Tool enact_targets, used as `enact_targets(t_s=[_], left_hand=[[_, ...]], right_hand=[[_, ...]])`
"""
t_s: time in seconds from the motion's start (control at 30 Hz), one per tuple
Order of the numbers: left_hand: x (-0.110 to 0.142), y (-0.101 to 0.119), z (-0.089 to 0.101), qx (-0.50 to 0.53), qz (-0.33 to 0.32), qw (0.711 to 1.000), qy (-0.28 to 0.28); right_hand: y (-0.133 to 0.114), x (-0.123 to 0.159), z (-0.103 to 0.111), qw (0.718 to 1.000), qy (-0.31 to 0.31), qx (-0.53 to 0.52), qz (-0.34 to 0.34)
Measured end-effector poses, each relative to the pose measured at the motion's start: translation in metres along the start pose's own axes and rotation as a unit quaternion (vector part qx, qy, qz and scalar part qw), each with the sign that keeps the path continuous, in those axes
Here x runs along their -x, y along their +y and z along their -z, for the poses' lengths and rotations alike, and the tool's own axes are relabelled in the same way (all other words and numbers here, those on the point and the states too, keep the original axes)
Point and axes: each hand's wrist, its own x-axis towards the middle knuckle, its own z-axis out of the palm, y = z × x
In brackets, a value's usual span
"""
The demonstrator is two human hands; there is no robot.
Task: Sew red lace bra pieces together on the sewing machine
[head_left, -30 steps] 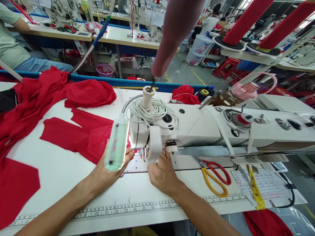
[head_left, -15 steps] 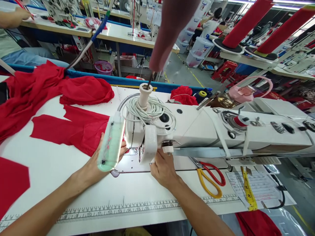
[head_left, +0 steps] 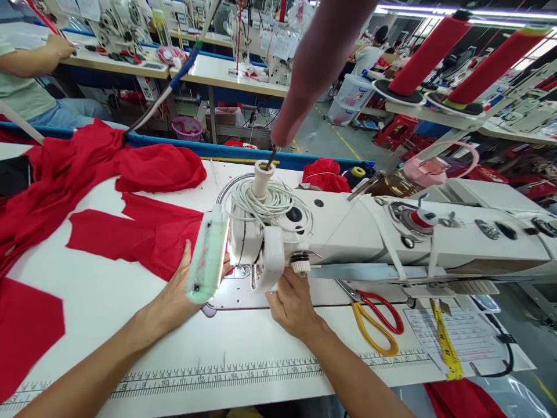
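My left hand [head_left: 174, 296] lies on a cut piece of red fabric [head_left: 148, 235], left of the needle area of a white sewing machine [head_left: 348, 223]. Its thumb is spread away from the fingers, which are partly hidden behind a pale green translucent plate [head_left: 205, 258]. Under the machine head, my right hand [head_left: 291, 305] is closed, with thumb and fingers curled together beside the presser area. Whatever those fingers pinch is hidden. Scissors [head_left: 376, 319] with red and yellow handles lie to the right of this hand.
More red fabric [head_left: 78, 174] is heaped at the left. A printed ruler [head_left: 217, 374] runs along the front edge. A paper sheet [head_left: 461, 337] and yellow tape measure [head_left: 446, 342] lie at right. Red thread cones [head_left: 429, 58] stand above. Across the aisle sits a co-worker [head_left: 30, 81].
The view has shifted a little, so the table and machine appear slightly farther right. Both hands stay in about the same place at the machine. The co-worker's hand has moved slightly.
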Motion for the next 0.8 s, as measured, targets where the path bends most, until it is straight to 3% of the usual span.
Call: enact_targets(t_s=[0.33,0.47,0.63,0.73,0.8], left_hand=[[-0.006,0.009,0.007,0.062,0.039,0.997,0.006],[-0.010,0.015,0.011,0.077,0.055,0.995,0.035],[-0.023,0.019,0.009,0.045,0.057,0.994,0.076],[-0.023,0.024,0.012,0.018,0.049,0.995,0.084],[-0.012,0.027,0.017,0.003,0.055,0.994,0.091]], right_hand=[[0.002,-0.003,-0.002,1.000,0.000,0.028,-0.011],[0.001,0.003,-0.005,1.000,0.021,0.021,-0.005],[0.000,0.003,-0.015,0.998,-0.016,0.054,-0.006],[-0.008,0.000,-0.002,0.997,-0.035,0.067,-0.002],[-0.011,0.006,0.022,0.994,-0.058,0.089,0.001]])
